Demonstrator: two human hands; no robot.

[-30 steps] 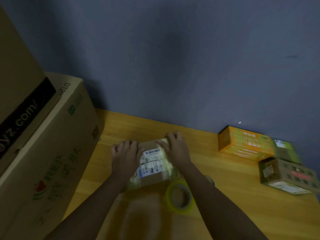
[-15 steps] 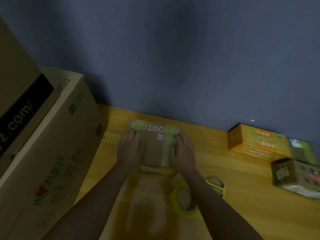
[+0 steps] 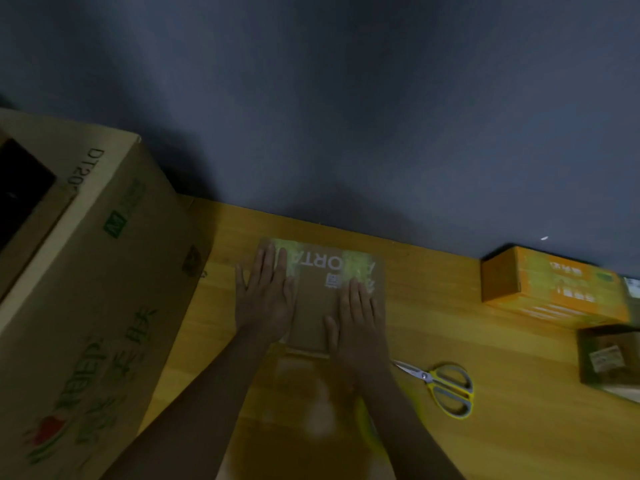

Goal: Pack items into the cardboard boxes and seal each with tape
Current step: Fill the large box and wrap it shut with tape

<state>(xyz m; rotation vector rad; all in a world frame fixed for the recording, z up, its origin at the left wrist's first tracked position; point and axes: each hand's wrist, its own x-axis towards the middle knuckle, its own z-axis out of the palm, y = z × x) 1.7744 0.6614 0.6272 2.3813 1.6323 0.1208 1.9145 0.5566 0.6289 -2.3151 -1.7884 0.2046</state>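
Both hands lie flat, fingers straight and together, pressing down on the top of a small cardboard box; no grip is closed round anything. The left hand covers the box's left side, its fingertips reaching a strip of yellowish tape near the far edge. The right hand covers the right side, thumb spread inward across the bare brown middle. White upside-down lettering shows on the box between and beyond the fingers.

The box sits on the wooden bench, near the far edge where it meets a blue-grey wall. Just left of the left hand stands a large carton with green and red print, its side close to the wrist. On the right, near the right forearm, lie scissors with yellow handles, blades pointing toward the arm. Farther right, well apart from the hands, an orange box rests against the wall, and a brown labelled box sits nearer, cut off by the frame edge. A blurred yellow shape shows beside the right forearm; what it is cannot be told.
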